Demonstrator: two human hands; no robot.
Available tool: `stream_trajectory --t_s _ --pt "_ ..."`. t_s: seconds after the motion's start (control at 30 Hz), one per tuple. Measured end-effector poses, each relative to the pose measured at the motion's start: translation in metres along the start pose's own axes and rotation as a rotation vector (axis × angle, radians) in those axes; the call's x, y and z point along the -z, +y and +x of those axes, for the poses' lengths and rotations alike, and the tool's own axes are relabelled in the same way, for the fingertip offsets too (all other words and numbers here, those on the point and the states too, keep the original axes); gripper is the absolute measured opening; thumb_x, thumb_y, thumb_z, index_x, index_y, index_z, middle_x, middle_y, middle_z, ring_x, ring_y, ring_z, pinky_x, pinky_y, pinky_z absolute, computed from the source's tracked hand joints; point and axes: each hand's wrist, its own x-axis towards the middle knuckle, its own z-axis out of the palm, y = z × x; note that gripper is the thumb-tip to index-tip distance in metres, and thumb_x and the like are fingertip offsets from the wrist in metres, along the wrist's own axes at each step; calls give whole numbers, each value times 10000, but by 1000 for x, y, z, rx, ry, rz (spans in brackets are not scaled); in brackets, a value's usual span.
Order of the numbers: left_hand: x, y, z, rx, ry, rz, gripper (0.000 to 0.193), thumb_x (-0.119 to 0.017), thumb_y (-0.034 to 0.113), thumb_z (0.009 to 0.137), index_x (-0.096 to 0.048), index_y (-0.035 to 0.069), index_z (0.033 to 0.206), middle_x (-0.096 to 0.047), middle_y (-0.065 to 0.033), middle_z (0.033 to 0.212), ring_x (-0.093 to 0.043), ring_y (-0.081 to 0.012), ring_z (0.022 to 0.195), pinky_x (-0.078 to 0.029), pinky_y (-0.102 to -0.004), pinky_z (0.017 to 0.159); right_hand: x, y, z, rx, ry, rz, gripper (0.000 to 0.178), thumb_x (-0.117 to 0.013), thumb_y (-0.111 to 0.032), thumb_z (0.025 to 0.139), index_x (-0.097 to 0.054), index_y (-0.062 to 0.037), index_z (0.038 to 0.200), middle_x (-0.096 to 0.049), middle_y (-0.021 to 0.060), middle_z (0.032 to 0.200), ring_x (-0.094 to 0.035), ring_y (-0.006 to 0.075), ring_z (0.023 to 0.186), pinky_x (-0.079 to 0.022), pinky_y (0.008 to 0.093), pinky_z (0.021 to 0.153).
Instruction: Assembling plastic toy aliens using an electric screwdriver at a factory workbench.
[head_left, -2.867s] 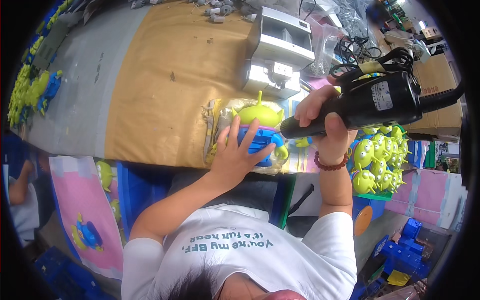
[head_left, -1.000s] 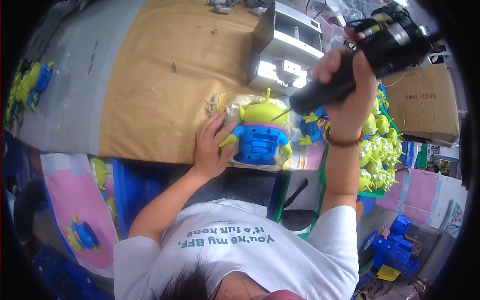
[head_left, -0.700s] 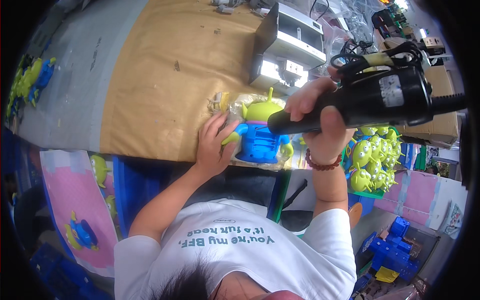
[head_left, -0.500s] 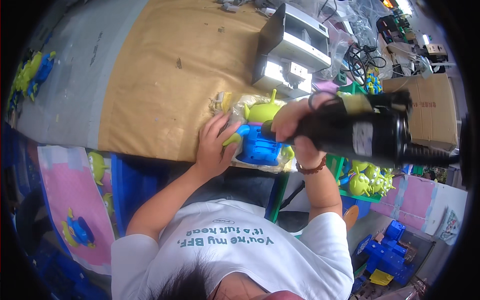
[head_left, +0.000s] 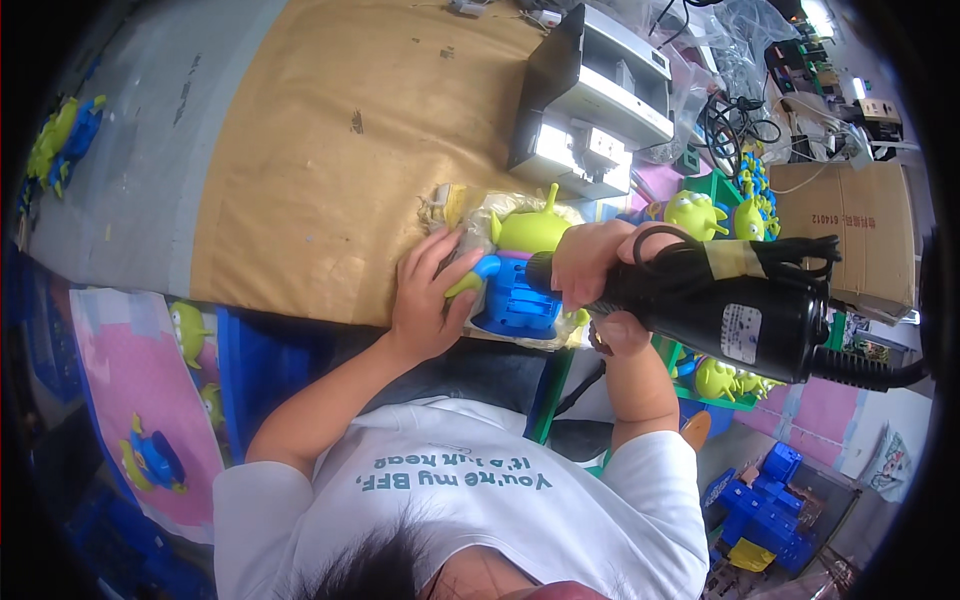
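Observation:
A green and blue three-eared toy figure (head_left: pixel 522 303) lies at the table's near edge on a pad wrapped in clear plastic (head_left: pixel 487 212). The blue body's slotted side faces up. Curled round one of its arms are the fingers of my left hand (head_left: pixel 428 293), which steadies it. My right hand (head_left: pixel 590 265) grips a black electric screwdriver (head_left: pixel 680 300), tilted nearly level, with its cord bundled under yellow tape. The tool's front end meets the upper right of the blue body. The tip and exact contact spot are hidden.
Beyond the toy stands a white and grey box-like device (head_left: pixel 600 80). On the right are a green crate (head_left: pixel 712 187) near more toy figures (head_left: pixel 692 214) and a cardboard box (head_left: pixel 850 225). Another toy (head_left: pixel 155 460) lies on a pink mat (head_left: pixel 150 370) at left.
The screwdriver's rear end has swung down toward me, uncovering toys behind it. My left hand stays on the toy's arm. The whole view has shifted slightly.

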Motion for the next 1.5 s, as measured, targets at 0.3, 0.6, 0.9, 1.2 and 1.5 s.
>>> stream_trajectory --t_s 0.3,0.6,0.9,1.2,1.5 --pt "-3 -5 -5 -39 52 -127 617 -695 281 811 -451 34 1322 -474 -224 1352 -439 -394 1248 -300 -469 1051 -13 1 1 64 84 59 472 -738 -227 742 -454 -97 1096 -549 31 760 -562 168 602 -479 323 589" --pt "3 9 -3 -96 -53 59 1009 -895 347 570 -350 67 1371 -382 -266 1419 -410 -435 1270 -309 -502 1049 -14 -18 5 11 126 144 485 -638 -199 839 -381 -29 1212 -547 79 783 -573 200 692 -497 351 680" --pt "-3 1 -9 -76 -53 4 912 -880 311 541 -440 96 1311 -359 -257 1439 -371 -412 1300 -263 -503 1076 70 -45 49 162 716 -220 377 -600 -60 862 -439 43 1186 -574 85 666 -582 185 580 -507 320 594" --pt "-2 -1 -11 -149 -46 61 907 -876 354 598 -389 102 1321 -381 -281 1420 -425 -434 1258 -315 -500 1046 96 -1 73 -97 738 -275 215 -676 -119 844 -547 7 960 -595 74 673 -594 160 568 -483 280 543" --pt "-4 2 -10 -111 -39 11 932 -883 241 503 -413 107 1297 -365 -271 1430 -398 -434 1267 -291 -505 1047 72 -42 50 92 583 -182 251 -609 -130 894 -497 12 1068 -566 84 699 -559 182 605 -473 327 586"
